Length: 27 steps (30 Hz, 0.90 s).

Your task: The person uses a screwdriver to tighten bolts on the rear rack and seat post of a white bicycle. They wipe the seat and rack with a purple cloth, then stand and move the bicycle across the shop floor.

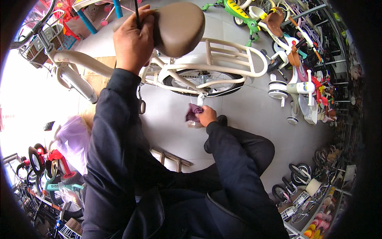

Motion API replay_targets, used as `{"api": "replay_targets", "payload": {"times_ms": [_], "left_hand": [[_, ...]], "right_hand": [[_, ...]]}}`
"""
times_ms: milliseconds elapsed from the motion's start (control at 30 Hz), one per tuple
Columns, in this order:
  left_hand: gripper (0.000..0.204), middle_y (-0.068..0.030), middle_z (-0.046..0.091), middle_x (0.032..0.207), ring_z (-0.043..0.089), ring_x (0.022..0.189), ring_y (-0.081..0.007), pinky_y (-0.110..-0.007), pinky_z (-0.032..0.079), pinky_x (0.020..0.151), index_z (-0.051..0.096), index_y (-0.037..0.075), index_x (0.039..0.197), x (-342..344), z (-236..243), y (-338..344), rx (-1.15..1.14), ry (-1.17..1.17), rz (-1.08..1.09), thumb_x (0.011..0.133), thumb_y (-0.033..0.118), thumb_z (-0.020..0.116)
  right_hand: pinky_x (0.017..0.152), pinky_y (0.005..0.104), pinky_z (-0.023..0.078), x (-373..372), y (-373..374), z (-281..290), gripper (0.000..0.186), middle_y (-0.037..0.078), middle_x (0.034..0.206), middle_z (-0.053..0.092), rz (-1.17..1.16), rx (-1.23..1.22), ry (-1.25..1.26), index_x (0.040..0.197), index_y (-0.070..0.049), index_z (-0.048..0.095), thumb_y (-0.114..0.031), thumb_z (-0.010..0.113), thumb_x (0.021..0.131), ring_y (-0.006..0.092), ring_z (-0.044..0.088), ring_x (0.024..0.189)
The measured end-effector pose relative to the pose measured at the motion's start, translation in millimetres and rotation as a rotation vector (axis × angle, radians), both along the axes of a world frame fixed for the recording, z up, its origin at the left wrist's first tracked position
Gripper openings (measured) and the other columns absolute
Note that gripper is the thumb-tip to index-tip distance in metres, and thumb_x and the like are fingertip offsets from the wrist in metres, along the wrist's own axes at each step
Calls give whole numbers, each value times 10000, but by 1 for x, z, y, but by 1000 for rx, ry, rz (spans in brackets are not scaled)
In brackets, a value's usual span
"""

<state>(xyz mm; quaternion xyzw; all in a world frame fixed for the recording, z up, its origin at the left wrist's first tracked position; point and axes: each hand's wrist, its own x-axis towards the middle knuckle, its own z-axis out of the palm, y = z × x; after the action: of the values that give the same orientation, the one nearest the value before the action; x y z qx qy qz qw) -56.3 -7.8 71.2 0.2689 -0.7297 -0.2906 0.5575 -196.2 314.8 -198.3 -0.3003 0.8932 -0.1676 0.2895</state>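
Writing: pale lettering on the frame of a small teal bike (53, 186), at 8 o'clock in the view. A round coloured label (305, 87) on a white toy (296, 88), toward 3 o'clock; its print was too small to read.

Bike (217, 74): cream frame, spread from 10 to 1 o'clock, with rear rack (254, 63) and rear wheel (234, 81).

Saddle (181, 30): brown, smooth, at 12 o'clock. The left hand (134, 42) was clamped on its nose, the broad part lying toward 3 o'clock of that hand. A thin dark rod (137, 12) crossed the fingers; whether it was gripped could not be told.

Cloth (192, 112): purple, crumpled, at 9 o'clock of the right hand (208, 116), which was closed on it. Both were below the rear wheel, which stood toward 1 o'clock of that hand.

Wooden stool (172, 157): low, on the floor (169, 131), at 7 o'clock.
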Motion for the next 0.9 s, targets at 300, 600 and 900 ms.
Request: {"api": "replay_targets", "payload": {"times_ms": [300,600,900], "left_hand": [[167,-120,778,1163,777,984,-241,-315,575,867,756,54,1115,2,2,2,36,-18,-1,988,133,683],[145,-134,774,1168,775,982,-267,-329,578,868,745,44,1090,4,4,6,53,-27,-3,984,122,684],[148,-142,767,1179,771,983,-261,-327,575,864,738,35,1097,9,5,9,74,-7,-31,978,103,682]], "right_hand": [[913,521,554,1,1,-5,411,261,1052,735,-158,92,80,1027,-27,709,-381,764,826,461,691,1033],[492,295,543,39,-54,28,282,72,848,717,-696,-462,-497,1009,-32,694,-288,776,923,169,688,610],[529,308,572,85,-128,8,295,83,802,701,-212,-518,-286,1028,9,677,-241,787,917,170,686,607]]}}
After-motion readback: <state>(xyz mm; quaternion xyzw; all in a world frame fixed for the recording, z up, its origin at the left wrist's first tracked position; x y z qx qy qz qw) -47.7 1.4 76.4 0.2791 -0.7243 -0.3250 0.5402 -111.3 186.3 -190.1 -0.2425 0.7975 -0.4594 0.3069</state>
